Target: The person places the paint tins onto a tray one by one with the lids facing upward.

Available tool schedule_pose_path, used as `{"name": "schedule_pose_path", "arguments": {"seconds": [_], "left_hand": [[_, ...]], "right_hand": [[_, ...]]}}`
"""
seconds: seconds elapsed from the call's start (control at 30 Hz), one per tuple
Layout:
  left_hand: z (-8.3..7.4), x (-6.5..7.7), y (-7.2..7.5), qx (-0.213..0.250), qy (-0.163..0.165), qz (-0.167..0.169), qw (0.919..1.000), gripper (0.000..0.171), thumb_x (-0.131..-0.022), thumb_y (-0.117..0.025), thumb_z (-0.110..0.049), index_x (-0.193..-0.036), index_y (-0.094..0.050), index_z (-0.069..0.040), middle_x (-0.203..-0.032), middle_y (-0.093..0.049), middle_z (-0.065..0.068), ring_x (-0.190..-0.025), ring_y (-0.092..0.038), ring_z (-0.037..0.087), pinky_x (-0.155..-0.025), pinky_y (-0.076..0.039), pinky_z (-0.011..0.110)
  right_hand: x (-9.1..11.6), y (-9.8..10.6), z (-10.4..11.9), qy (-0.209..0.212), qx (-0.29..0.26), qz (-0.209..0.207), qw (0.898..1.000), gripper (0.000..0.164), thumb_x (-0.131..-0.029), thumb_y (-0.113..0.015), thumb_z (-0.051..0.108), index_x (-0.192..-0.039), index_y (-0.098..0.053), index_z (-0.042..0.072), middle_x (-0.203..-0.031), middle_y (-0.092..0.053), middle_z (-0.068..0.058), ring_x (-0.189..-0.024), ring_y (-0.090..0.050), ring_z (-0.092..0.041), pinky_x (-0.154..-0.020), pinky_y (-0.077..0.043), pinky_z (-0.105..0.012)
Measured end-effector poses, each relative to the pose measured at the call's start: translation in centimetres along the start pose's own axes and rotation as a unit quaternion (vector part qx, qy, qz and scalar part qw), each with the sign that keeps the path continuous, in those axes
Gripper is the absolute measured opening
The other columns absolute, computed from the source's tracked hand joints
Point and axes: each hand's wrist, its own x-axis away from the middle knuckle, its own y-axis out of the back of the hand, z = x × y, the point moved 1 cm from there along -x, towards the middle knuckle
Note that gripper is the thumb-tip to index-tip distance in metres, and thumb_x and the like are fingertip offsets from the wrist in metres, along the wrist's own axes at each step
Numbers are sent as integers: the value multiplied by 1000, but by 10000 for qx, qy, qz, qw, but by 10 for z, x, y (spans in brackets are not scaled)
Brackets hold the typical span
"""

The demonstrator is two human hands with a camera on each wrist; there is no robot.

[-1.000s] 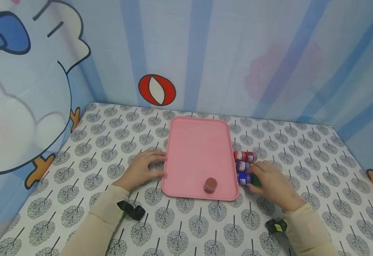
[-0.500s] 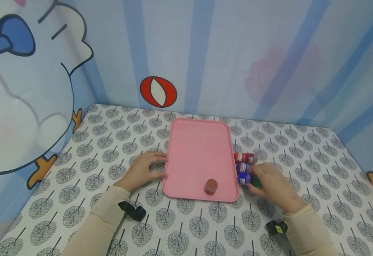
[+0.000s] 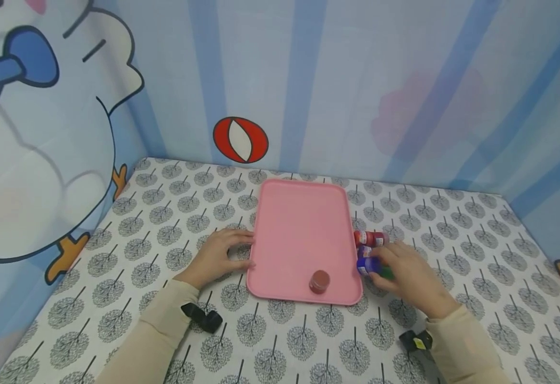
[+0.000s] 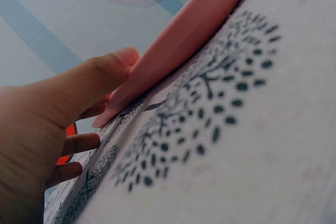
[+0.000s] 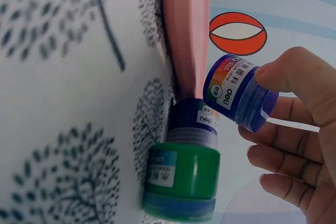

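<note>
In the right wrist view, my right hand [image 5: 310, 124] pinches a blue paint jar [image 5: 233, 90] between thumb and fingers, tilted and above the cloth. Below it a dark blue paint jar [image 5: 193, 121] lies end to end with a green paint jar [image 5: 184, 171], against the tray's outer wall. On the left, my left hand [image 3: 220, 256] touches the long edge of the pink tray [image 3: 299, 213] with thumb and fingertips. Inside the tray, close to its near right corner, stands a brown-lidded jar [image 3: 319, 281].
Red paint jars [image 3: 371, 238] lie by the tray's right edge, just beyond my right hand. A tree-patterned cloth [image 3: 280, 341] covers the table. Behind it hangs a blue striped curtain [image 3: 337, 96] with cartoon prints.
The blue jar has come up off the cloth in my right hand and now overlaps the jar behind it. My left hand keeps its place at the tray; the head view shifts slightly.
</note>
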Motion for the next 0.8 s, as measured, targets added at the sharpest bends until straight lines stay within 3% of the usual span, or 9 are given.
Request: {"name": "schedule_pose_path", "arguments": {"seconds": [0.4,0.8], "left_hand": [[3,2,-2,-21,42,-35,10000,53,-75,-79,-39,-121,-66,-15,-132,-62,2,-127,-53,27,-111,-37,51],[3,0,-3,-120,-13,-29,9999,52,-76,-78,-40,-120,-67,-16,-132,-62,1,-128,-53,26,-111,-37,51]], "right_hand": [[-12,1,9,126,14,-120,9998,37,-74,-79,27,-104,-67,9,-90,-65,-1,-81,-56,-14,-70,-53,-32],[-21,-6,17,229,-146,-119,9996,39,-72,-81,24,-105,-67,8,-95,-67,-5,-89,-60,-19,-80,-55,-39]]}}
